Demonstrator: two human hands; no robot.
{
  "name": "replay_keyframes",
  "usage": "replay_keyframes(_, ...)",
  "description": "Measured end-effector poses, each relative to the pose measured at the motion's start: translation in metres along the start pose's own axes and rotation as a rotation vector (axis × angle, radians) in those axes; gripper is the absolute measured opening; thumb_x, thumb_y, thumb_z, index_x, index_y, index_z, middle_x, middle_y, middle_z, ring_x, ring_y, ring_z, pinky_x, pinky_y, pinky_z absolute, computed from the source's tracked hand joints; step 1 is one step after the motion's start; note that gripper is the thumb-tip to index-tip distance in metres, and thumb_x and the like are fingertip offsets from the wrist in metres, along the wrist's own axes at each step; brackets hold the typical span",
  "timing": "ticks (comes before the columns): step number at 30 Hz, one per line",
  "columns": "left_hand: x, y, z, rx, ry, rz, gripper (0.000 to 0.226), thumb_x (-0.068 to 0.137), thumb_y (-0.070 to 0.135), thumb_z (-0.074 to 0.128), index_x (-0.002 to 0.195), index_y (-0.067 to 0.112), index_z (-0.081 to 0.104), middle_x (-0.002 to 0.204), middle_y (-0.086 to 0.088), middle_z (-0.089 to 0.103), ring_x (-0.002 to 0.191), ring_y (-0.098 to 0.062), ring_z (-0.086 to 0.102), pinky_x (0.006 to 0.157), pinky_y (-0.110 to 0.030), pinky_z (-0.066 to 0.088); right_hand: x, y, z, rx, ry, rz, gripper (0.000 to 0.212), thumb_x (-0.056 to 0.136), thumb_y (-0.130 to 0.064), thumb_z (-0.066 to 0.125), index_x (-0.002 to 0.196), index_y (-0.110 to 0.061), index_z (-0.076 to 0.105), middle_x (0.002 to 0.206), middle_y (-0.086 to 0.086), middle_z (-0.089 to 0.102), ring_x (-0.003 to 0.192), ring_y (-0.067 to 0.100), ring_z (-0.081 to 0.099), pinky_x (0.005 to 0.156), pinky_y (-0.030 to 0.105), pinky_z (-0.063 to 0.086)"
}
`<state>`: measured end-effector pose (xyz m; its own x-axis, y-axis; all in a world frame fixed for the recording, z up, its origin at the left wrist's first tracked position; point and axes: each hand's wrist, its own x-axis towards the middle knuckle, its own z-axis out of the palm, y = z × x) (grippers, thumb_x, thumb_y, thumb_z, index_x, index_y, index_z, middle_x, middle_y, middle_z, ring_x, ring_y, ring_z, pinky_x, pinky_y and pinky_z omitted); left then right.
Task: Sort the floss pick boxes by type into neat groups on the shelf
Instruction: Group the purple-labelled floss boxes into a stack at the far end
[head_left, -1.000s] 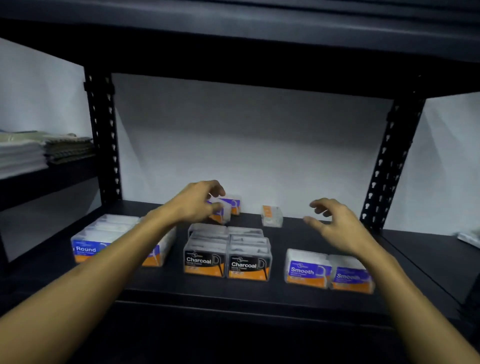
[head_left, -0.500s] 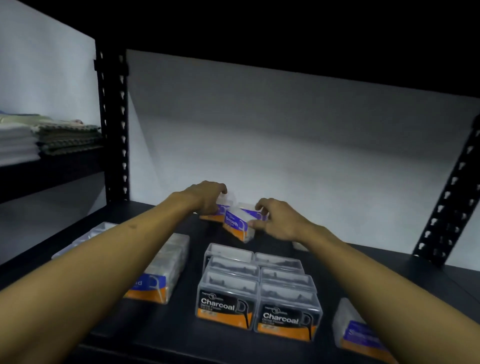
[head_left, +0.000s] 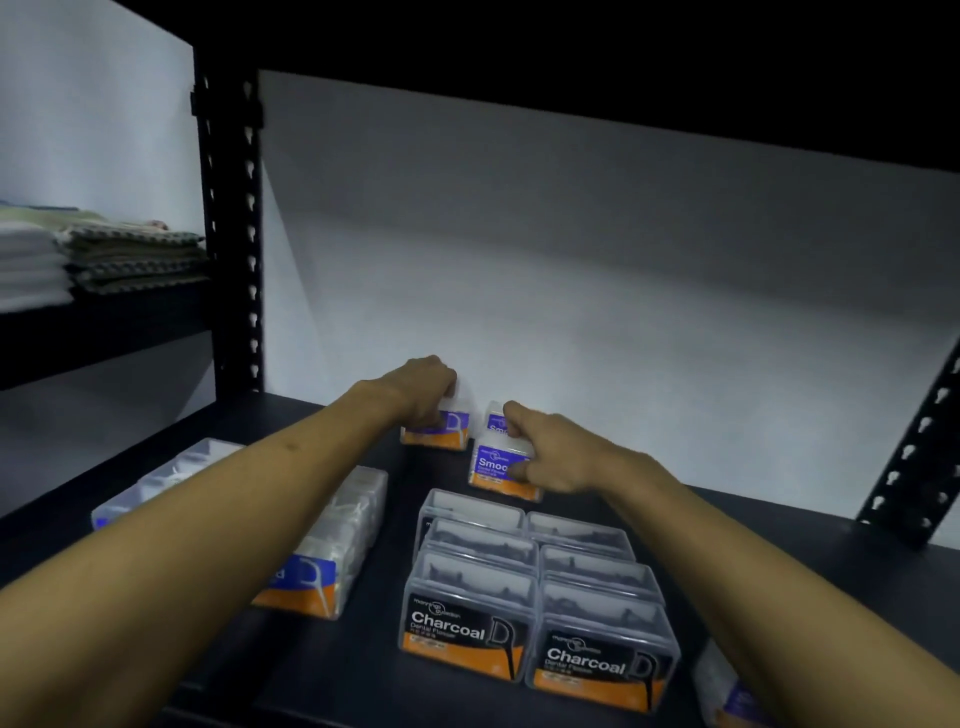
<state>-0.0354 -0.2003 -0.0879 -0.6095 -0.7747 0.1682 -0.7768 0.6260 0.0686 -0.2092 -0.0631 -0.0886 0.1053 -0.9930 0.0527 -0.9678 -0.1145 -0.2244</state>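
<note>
At the back of the black shelf (head_left: 384, 670) my left hand (head_left: 423, 389) is closed over a purple-and-orange box (head_left: 441, 431). My right hand (head_left: 550, 452) grips a purple "Smooth" box (head_left: 493, 470) from its right side, and another purple box (head_left: 497, 418) stands just behind it. In front sits a block of several black "Charcoal" boxes (head_left: 535, 597) in two columns. Blue-labelled "Round" boxes (head_left: 332, 551) lie in rows on the left, partly hidden under my left forearm. One purple box (head_left: 727, 691) shows at the lower right under my right forearm.
Black perforated uprights stand at the back left (head_left: 231, 228) and far right (head_left: 914, 452). A white wall closes the back. Folded towels (head_left: 104, 254) lie on the neighbouring shelf to the left. An upper shelf board hangs dark overhead.
My right hand has swung left from open air to the back boxes and closed on a "Smooth" box, drawing it slightly forward. My left hand stays on its box. The view moved closer.
</note>
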Motion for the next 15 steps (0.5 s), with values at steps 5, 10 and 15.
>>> replay_keyframes(5,-0.025,-0.001,-0.01,-0.118,-0.065,-0.029,0.052,0.083,0.025,0.077,0.125,0.015,0.049,0.126,-0.012,0.056,0.102,-0.027,0.054,0.088,-0.035,0.046,-0.022,0.005,-0.006,0.036,0.02,0.035,0.038,0.09,-0.022,0.073,0.109,-0.017,0.041,0.118,0.008,0.06,0.098,0.022,0.057,0.081,0.03,0.047)
replay_keyframes(10,-0.053,0.007,-0.042,-0.328,-0.013,-0.01,0.048,0.085,0.031,0.075,0.129,0.02,0.059,0.116,-0.009,0.06,0.098,-0.025,0.057,0.093,-0.034,0.047,-0.065,0.031,-0.039,0.056,0.162,0.122,0.037,0.086,-0.024,0.076,0.11,-0.017,0.049,0.11,0.008,0.062,0.097,0.028,0.059,0.085,0.038,0.049)
replay_keyframes(15,-0.081,0.046,-0.07,-0.548,-0.08,0.046,0.043,0.084,0.021,0.077,0.124,0.016,0.063,0.102,-0.013,0.071,0.086,-0.024,0.069,0.078,-0.035,0.06,-0.142,0.062,-0.071,0.183,0.318,0.214,0.039,0.089,-0.016,0.074,0.125,-0.014,0.062,0.116,0.009,0.066,0.099,0.026,0.064,0.085,0.034,0.05)
